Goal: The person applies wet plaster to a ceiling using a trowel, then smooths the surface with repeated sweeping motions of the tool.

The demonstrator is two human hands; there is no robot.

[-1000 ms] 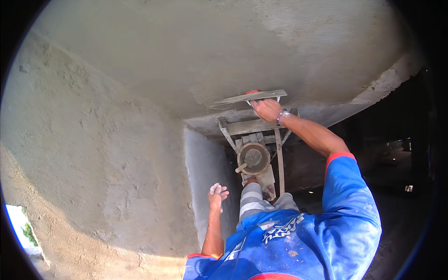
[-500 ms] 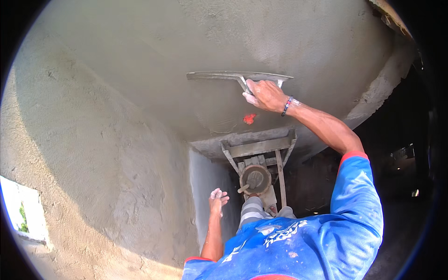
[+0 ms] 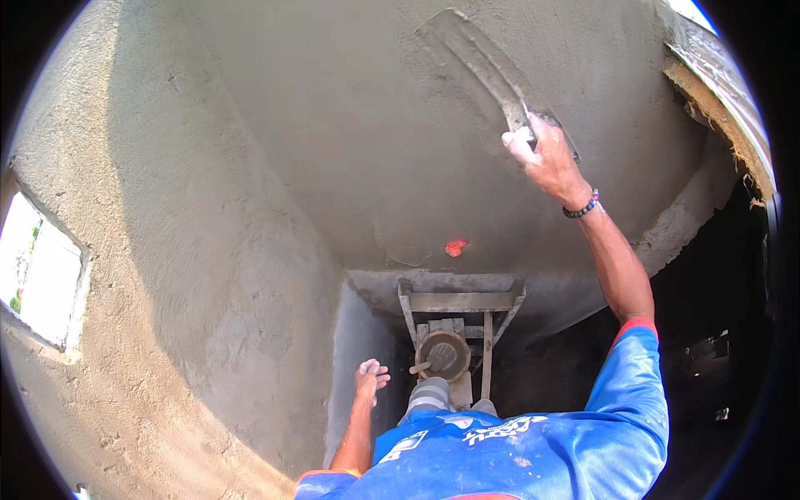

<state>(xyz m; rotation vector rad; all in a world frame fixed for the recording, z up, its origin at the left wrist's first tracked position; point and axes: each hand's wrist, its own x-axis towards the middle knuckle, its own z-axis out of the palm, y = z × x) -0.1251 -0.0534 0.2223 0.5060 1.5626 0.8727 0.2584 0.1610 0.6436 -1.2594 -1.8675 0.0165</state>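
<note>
My right hand (image 3: 543,154) is wrapped round the handle of a long steel plastering float (image 3: 475,67), raised high on the grey plastered wall (image 3: 333,125) with its blade slanting up to the left. A small orange-red spot (image 3: 455,247) shows on the wall below it. My left hand (image 3: 371,379) hangs low on the left, its white-smeared fingers loosely bent and apart, holding nothing. Below, near my legs, a round bucket (image 3: 443,347) of grey mix has a handled tool (image 3: 421,367) in it.
The bucket rests on planks within a wooden stand (image 3: 460,302). A rough side wall (image 3: 200,275) with a bright window opening (image 3: 42,275) is on the left. A dark space (image 3: 700,333) lies to the right, and a jagged broken edge (image 3: 708,100) runs along the upper right.
My right hand and the float have swept upward and to the right, and the blade has turned from level to a steep slant. The view has shifted, so the stand sits lower.
</note>
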